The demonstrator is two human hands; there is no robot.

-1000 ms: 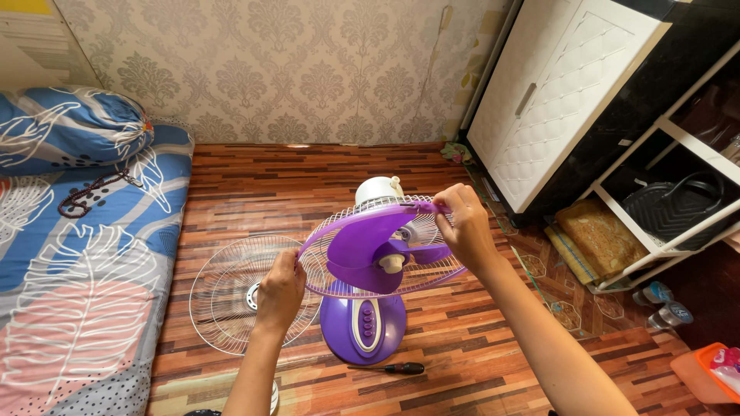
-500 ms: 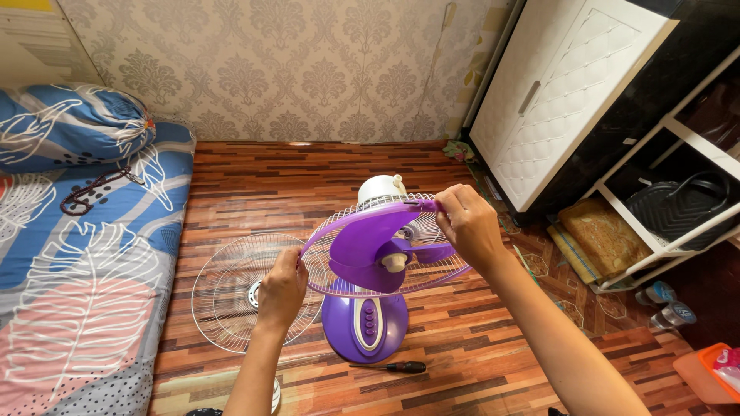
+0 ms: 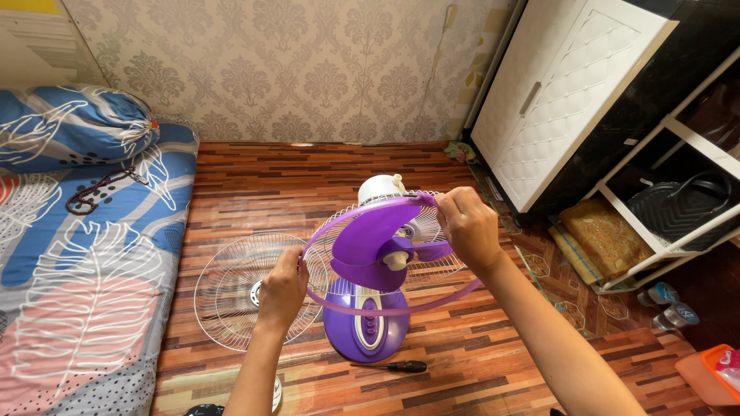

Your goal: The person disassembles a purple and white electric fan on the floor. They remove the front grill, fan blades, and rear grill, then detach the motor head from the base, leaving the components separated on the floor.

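Both hands clamped on purple guard ring (image 3: 385, 308): left hand (image 3: 282, 286) at left edge, right hand (image 3: 467, 228) up top. Looks light and flexy, so hold opposite sides.

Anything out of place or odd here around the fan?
Yes. The fan is partly apart: its front grille lies flat on the wooden floor beside the base, leaving the purple blades exposed. Both hands, left hand and right hand, grip the purple rim ring. A screwdriver lies loose.
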